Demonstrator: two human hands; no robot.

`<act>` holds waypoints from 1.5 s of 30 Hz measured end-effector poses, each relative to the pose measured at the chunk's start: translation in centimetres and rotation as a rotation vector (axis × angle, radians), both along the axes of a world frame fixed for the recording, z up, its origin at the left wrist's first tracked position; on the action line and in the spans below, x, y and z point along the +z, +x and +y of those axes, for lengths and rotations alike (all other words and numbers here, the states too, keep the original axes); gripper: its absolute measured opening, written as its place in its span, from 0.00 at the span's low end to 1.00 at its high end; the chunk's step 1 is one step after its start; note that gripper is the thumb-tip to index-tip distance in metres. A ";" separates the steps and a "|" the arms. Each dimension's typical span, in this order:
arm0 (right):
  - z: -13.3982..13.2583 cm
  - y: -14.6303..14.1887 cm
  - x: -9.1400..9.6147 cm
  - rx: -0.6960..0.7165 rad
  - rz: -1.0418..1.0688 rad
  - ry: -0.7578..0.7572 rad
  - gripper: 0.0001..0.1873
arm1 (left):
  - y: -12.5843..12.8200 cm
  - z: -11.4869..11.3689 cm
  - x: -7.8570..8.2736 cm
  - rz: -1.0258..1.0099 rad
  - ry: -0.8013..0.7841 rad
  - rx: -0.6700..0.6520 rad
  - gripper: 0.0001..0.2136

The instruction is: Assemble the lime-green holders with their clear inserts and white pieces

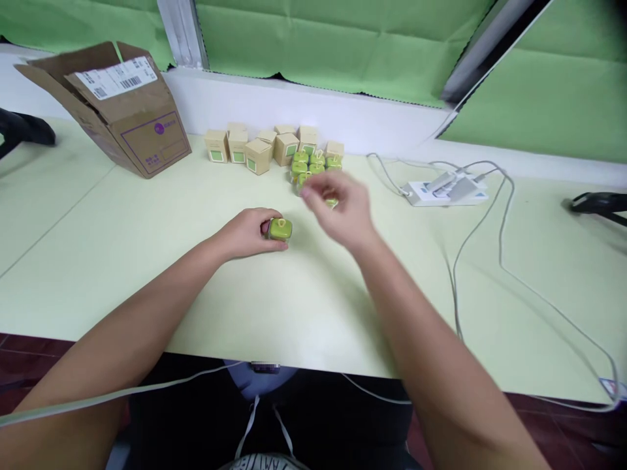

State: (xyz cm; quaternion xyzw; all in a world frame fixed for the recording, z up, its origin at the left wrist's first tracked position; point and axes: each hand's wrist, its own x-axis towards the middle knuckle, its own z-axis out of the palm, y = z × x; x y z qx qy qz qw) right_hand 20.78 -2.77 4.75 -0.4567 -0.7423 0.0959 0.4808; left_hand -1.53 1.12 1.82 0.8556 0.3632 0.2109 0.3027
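A small clear jar (281,230) with a green lid and a pale loop on top stands upright on the table. My left hand (252,233) is closed around it from the left, thumb on the near side and fingers on the far side. Up and to the right, my right hand (340,205) is raised above the table, blurred, its thumb and fingers curled together in a pinch. Whatever it may hold cannot be made out. Behind it sits a cluster of similar green-lidded jars (300,168), partly covered by this hand.
Several small cardboard boxes (258,156) with green labels line the back. A large open carton (151,140) leans at the back left. To the right lie a white power strip (445,193) and loose white cables (502,241). Black stands (600,203) rest at both sides.
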 end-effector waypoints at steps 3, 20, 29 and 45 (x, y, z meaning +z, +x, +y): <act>-0.7 -0.4 -2.1 0.053 0.011 -0.087 0.14 | 0.0 0.1 -0.1 0.002 0.001 -0.007 0.19; -0.7 -1.3 -4.1 0.151 0.046 -0.266 0.09 | -0.9 0.8 -0.2 -0.062 -0.007 -0.082 0.21; 2.9 0.8 -1.9 -0.200 -0.488 -0.123 0.14 | -1.2 1.5 -1.0 -0.102 -0.059 0.051 0.25; 4.4 2.9 -0.1 -0.342 -0.431 -0.040 0.15 | -1.0 1.8 -1.3 -0.159 -0.032 0.040 0.23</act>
